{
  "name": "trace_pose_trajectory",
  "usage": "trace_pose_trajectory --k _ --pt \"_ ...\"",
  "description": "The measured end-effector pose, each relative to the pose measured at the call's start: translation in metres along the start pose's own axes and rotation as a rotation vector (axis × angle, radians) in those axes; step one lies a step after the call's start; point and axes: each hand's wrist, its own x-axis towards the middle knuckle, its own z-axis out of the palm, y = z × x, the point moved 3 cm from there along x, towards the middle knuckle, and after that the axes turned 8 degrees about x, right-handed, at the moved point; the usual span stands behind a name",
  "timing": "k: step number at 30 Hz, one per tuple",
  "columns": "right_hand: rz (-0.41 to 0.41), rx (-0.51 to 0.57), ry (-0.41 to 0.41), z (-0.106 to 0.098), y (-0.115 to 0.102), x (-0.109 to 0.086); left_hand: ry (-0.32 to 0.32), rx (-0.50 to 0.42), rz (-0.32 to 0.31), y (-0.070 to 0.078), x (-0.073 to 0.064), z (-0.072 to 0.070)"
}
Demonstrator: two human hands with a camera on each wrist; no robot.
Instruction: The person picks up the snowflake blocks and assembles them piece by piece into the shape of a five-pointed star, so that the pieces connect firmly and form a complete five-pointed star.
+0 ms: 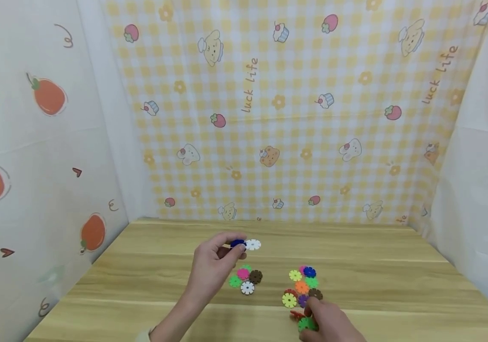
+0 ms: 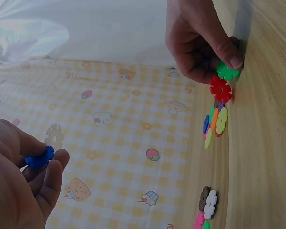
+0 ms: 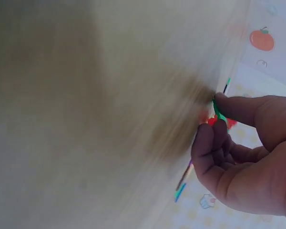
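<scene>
Raised over the table's left-middle, my left hand (image 1: 210,268) pinches a dark blue notched plastic disc (image 1: 237,243) between thumb and fingers. A white notched disc (image 1: 253,244) is joined to its right edge and sticks out past the fingertips. At the front right, my right hand (image 1: 333,323) pinches a green notched disc (image 1: 306,325) by its edge. A red notched disc (image 2: 221,89) is attached to that green one, standing at an angle to it. In the right wrist view, thumb and forefinger meet on the green disc, seen nearly edge-on.
Beneath my left hand lies a small group of notched discs, with a white disc (image 1: 247,288), a brown disc (image 1: 256,277) and a pink disc (image 1: 243,273). Just beyond my right hand is a larger cluster, including an orange disc (image 1: 301,287) and a yellow disc (image 1: 288,300). Patterned cloth (image 1: 295,128) hangs behind the table.
</scene>
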Motion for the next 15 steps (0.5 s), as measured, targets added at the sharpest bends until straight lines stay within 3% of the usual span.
trace_pose_trajectory --k 6,10,15 --pt "-0.008 0.091 0.032 -0.005 0.003 -0.004 -0.007 -0.007 0.010 0.000 0.000 -0.002" --pt "0.026 0.184 -0.017 -0.012 0.003 -0.006 -0.029 -0.051 0.015 0.000 0.001 -0.001" --pt "0.063 0.515 -0.073 -0.019 -0.018 -0.002 -0.070 -0.092 0.030 0.002 0.001 0.000"
